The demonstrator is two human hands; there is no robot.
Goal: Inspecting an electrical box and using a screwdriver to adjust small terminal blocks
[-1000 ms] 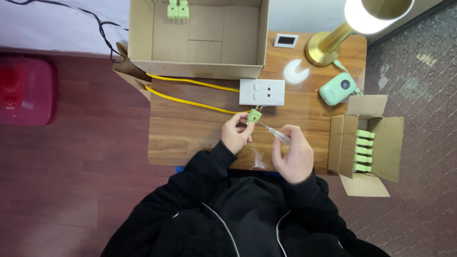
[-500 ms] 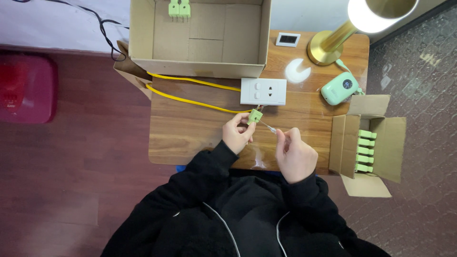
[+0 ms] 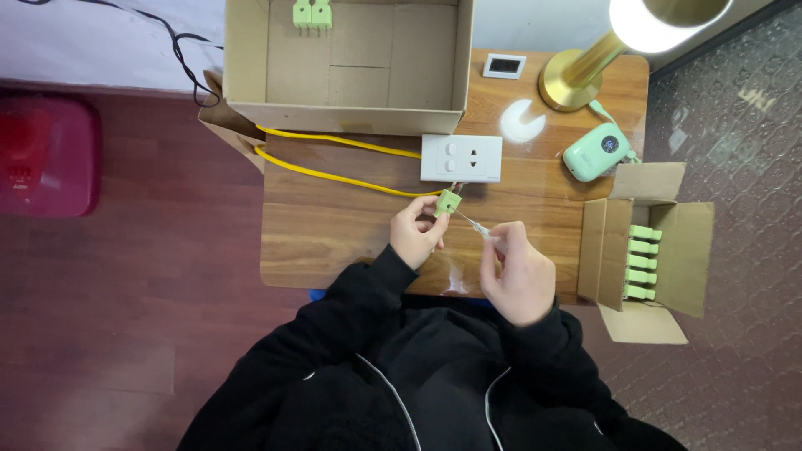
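Observation:
My left hand pinches a small green connector plug just below a white wall socket plate. Two metal pins of the plug point up toward the plate. A yellow cable runs from the plug leftward under the big cardboard box. My right hand holds a thin screwdriver with a clear handle, its tip touching the green plug. Both hands are over the wooden table.
A large open cardboard box with two green plugs sits at the table's back. A small open box with several green plugs stands at the right. A brass lamp, a mint green device and a red bin are nearby.
My right hand has drawn nearer to the left hand, bringing the screwdriver tip onto the green plug. The left hand has barely moved.

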